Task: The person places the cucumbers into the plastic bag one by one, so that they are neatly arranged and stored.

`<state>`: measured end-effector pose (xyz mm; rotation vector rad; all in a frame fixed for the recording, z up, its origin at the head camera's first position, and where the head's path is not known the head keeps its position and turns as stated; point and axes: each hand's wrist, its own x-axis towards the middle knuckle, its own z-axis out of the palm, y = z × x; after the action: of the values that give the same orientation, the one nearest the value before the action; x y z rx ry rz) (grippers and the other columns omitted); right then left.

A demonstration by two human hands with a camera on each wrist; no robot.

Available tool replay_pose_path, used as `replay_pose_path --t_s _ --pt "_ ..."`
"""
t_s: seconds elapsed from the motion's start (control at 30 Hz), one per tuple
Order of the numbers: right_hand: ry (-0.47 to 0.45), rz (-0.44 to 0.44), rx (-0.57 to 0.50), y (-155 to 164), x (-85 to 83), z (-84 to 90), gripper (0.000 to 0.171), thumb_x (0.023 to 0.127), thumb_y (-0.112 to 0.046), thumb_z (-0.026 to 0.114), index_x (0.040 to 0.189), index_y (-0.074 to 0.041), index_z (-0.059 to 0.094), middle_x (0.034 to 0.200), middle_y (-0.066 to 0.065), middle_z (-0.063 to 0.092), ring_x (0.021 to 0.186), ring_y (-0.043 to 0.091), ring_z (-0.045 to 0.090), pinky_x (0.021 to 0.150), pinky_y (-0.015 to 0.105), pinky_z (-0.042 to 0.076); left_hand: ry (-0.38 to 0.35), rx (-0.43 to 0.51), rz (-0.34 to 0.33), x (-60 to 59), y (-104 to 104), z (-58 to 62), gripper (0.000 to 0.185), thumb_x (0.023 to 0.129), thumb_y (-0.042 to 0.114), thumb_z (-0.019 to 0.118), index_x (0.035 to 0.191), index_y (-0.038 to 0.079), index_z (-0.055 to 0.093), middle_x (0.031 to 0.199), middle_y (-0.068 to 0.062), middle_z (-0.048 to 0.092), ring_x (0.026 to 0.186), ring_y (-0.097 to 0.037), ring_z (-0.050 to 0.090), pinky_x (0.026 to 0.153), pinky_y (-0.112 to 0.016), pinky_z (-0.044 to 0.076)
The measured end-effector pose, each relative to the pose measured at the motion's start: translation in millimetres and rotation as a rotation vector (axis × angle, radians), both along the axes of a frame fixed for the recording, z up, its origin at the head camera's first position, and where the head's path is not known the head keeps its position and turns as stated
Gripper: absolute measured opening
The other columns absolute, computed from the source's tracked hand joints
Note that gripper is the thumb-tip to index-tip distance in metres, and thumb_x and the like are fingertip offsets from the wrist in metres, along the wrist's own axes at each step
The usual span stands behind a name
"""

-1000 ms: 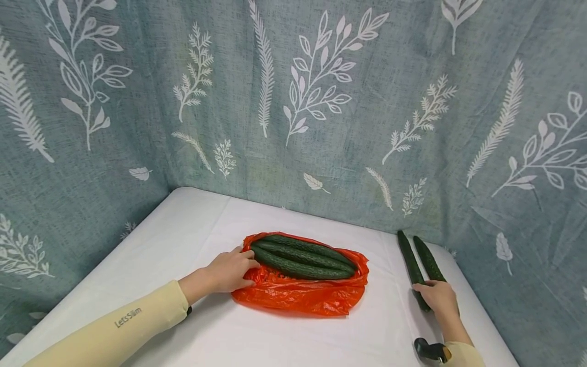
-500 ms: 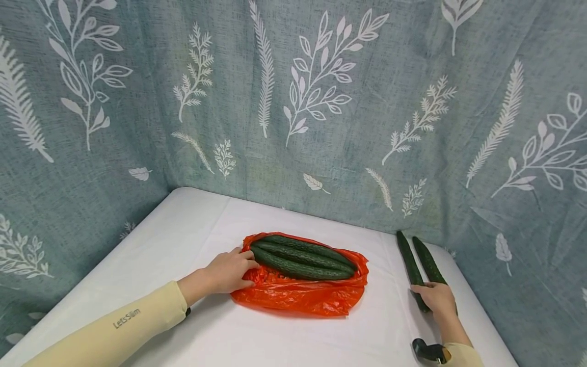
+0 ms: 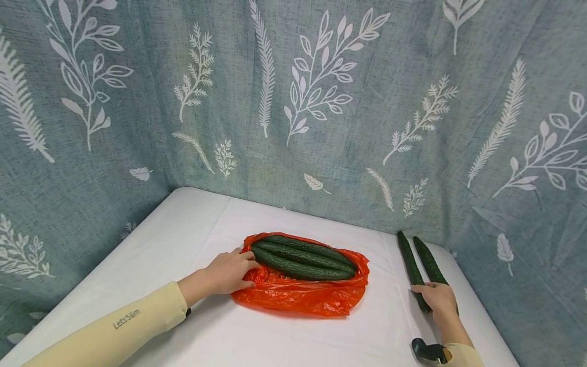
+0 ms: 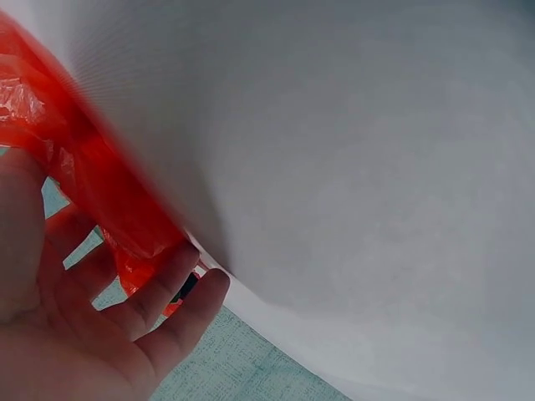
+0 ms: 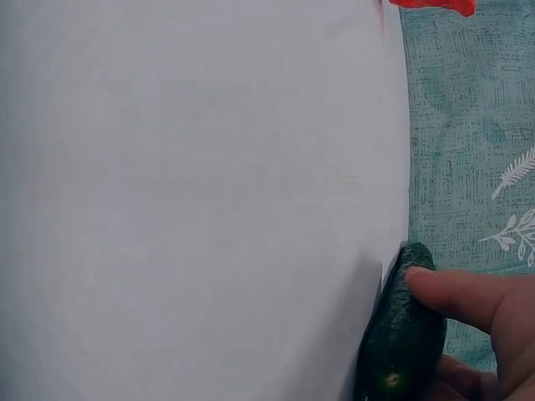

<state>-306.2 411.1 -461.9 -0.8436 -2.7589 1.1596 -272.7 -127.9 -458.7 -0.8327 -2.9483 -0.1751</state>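
Several long dark green cucumbers lie side by side in the crumpled mouth of a red plastic bag in the middle of the table. My left hand rests against the bag's left end. In the left wrist view, its fingers are spread and loosely bent, touching the red plastic. My right hand holds the near end of a separate cucumber at the table's right. The right wrist view has the thumb on this cucumber's side; the other fingers are partly hidden behind it.
Another loose cucumber lies just right of the held one, its near end hidden by the hand. The white table meets a blue-green leaf-patterned curtain along its back and both sides. A black device sits at the right wrist.
My right hand has shifted very slightly, keeping its hold on the cucumber. The left hand, the bag and its cucumbers have stayed in place.
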Motion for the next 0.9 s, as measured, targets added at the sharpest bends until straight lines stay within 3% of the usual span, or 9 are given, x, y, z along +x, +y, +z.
replay_pose_path --t_s 0.5,0.9 --pt "0.07 -0.027 -0.082 2.8 4.1 5.9 0.069 0.089 -0.024 0.072 0.141 0.013 0.046 0.152 0.04 0.028 0.14 0.057 0.025 0.11 0.065 0.033 -0.009 -0.001 0.007 1.4 0.8 1.2 0.044 0.089 0.041 0.076 0.125 0.017 0.071 0.125 -0.005 0.063 0.126 -0.04 0.056 0.083 -0.049 0.058" --pt "0.035 -0.017 -0.126 5.8 4.3 13.2 0.07 0.09 -0.025 0.071 0.145 0.008 0.044 0.156 0.038 0.024 0.143 0.057 0.021 0.111 0.067 0.03 -0.018 0.006 0.013 1.5 1.0 0.2 0.045 0.089 0.042 0.076 0.126 0.017 0.071 0.127 -0.006 0.062 0.127 -0.041 0.054 0.085 -0.051 0.057"
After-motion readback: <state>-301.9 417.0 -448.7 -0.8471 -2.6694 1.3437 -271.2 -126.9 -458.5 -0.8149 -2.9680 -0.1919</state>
